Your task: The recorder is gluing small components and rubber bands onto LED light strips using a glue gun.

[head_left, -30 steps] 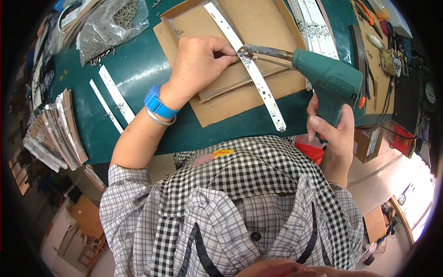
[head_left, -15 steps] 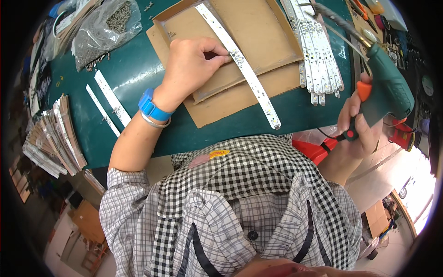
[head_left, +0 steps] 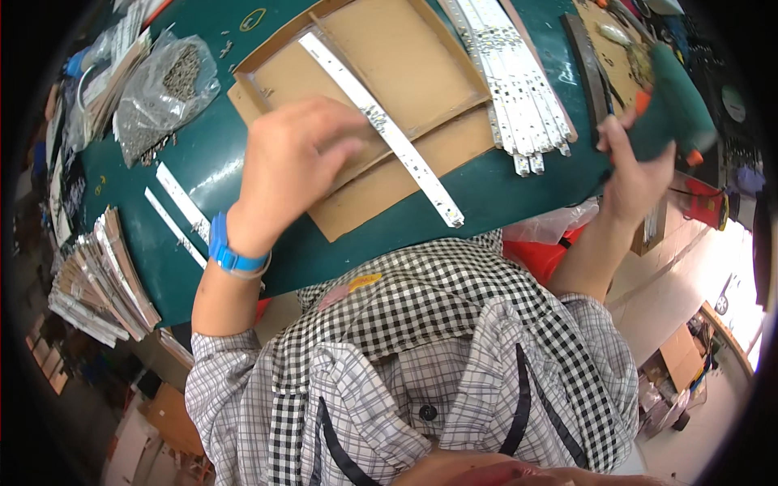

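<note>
LED strip (head_left: 381, 130): long white strip, lying diagonally across a shallow cardboard tray (head_left: 405, 49), its lower end reaching out over the tray's near lip and over a flat cardboard sheet (head_left: 381, 190) beneath, close to the near edge of the tabletop (head_left: 203, 162). The tray seems to serve as a bed that keeps the strip flat and raised off the green surface.

Left hand (head_left: 296, 162): fingers loosely curled and empty, hovering over or resting on the tray just left of the strip's middle; contact with the strip cannot be told. Placed as though to steady the work. Blue wristband (head_left: 235, 257) on the wrist.

Right hand (head_left: 636, 174): closed around the grip of a green power tool (head_left: 673, 113) with orange trim, held off the right edge of the tabletop, well apart from the strip; the nose is blurred and its kind cannot be made out for certain.

Further LED strips (head_left: 519, 89): a batch laid side by side to the right of the tray, within reach of the tool hand, apparently as stock.

Two loose white strips (head_left: 182, 211): on bare tabletop to the left.

Clear bag of small metal parts (head_left: 162, 89): at the far left corner, some spilled beside it.

Stacked metal strips (head_left: 105, 275): bundled at the left edge.
</note>
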{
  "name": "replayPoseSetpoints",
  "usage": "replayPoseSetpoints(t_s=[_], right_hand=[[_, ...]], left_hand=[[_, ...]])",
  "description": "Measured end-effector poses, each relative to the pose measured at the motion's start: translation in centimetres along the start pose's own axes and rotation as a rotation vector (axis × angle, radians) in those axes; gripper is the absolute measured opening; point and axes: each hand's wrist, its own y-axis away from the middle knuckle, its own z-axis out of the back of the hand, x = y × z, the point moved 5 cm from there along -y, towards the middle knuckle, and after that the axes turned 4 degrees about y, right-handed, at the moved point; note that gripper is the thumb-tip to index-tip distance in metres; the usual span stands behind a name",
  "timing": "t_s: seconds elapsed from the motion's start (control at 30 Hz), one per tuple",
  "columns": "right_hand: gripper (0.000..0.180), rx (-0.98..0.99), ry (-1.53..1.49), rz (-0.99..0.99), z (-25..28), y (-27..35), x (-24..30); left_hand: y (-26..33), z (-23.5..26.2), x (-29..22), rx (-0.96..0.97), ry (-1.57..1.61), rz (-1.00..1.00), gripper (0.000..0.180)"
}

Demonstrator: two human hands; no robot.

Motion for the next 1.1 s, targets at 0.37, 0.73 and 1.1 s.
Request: replayPoseSetpoints(t_s=[0.37, 0.73, 1.1], right_hand=[[0.047, 0.183, 0.616, 0.093, -5.4, -0.8, -1.5], [0.047, 0.252, 0.637, 0.110, -7.1, 1.3, -0.5], [0.054, 0.314, 0.243, -0.096, -5.8, 1.1, -1.2]], left_hand=[[-0.4, -3.8, -5.3, 0.315, -0.187, -0.444, 0.026], [9.7, 5.8, -3.9, 0.380, -0.441, -0.076, 0.021], [17.1, 7.7, 2.0, 0.386, -0.478, 0.183, 0.020]])
